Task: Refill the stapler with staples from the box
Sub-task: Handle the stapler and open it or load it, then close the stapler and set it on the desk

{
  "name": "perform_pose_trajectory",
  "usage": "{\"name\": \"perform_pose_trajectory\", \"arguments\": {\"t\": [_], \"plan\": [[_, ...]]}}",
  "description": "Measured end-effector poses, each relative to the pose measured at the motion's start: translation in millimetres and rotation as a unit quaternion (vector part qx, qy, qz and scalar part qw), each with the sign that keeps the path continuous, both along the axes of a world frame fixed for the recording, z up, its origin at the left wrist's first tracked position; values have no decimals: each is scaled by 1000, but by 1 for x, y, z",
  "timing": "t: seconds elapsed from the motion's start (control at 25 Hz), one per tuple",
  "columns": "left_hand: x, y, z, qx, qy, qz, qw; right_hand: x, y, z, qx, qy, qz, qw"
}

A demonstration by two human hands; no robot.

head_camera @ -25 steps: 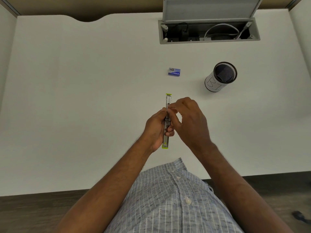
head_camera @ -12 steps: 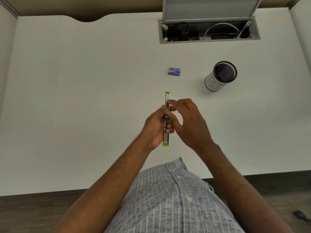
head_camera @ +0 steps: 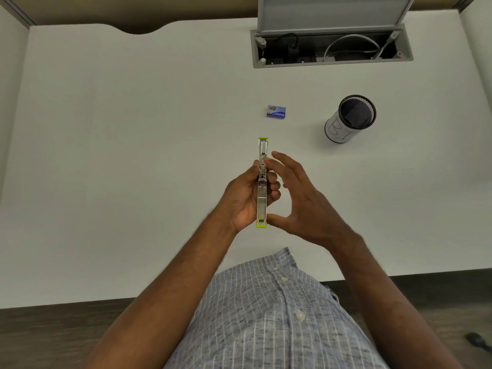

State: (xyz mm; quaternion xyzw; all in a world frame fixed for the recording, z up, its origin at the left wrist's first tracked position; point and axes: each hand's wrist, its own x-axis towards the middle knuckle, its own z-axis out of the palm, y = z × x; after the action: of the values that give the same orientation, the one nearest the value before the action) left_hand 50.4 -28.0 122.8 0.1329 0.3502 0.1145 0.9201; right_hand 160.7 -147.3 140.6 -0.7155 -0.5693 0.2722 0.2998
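The left hand [head_camera: 243,198] is clenched around the middle of the stapler [head_camera: 262,182], a slim metal one with lime-green tips, swung open into one long strip above the white desk [head_camera: 106,155]. Just right of that grip, the right hand [head_camera: 300,206] is spread loose, its thumb touching the near green end. Beyond the grip lies the small blue staple box [head_camera: 276,111], closed; farther right stands a mesh pen cup [head_camera: 350,121].

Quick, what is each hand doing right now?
Left hand: closed around the opened stapler, holding it above the desk.
Right hand: open, fingers spread, thumb tip touching the stapler's near end.
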Motion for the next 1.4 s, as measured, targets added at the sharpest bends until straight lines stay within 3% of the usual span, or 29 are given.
{"name": "perform_pose_trajectory", "arguments": {"t": [0.16,0.32,0.44,0.6,1.04,1.28,1.4], "plan": [[-2,-3,1,51,-11,-37,998,2,10,6,20,201,-98,974],[-2,-9,0,113,-17,-71,991,4,27,12,7,390,-198,899],[-1,-14,0,146,-25,-109,983,5,35,16,7,467,-258,846],[-2,-13,-4,171,-17,-120,978,5,37,17,19,480,-284,830],[-4,-8,-6,232,-7,-139,963,9,35,12,13,452,-285,845],[-10,5,-10,276,12,-135,952,13,38,8,33,564,-278,777],[-13,15,-15,354,104,-110,923,17,40,5,40,615,-296,730]]}}
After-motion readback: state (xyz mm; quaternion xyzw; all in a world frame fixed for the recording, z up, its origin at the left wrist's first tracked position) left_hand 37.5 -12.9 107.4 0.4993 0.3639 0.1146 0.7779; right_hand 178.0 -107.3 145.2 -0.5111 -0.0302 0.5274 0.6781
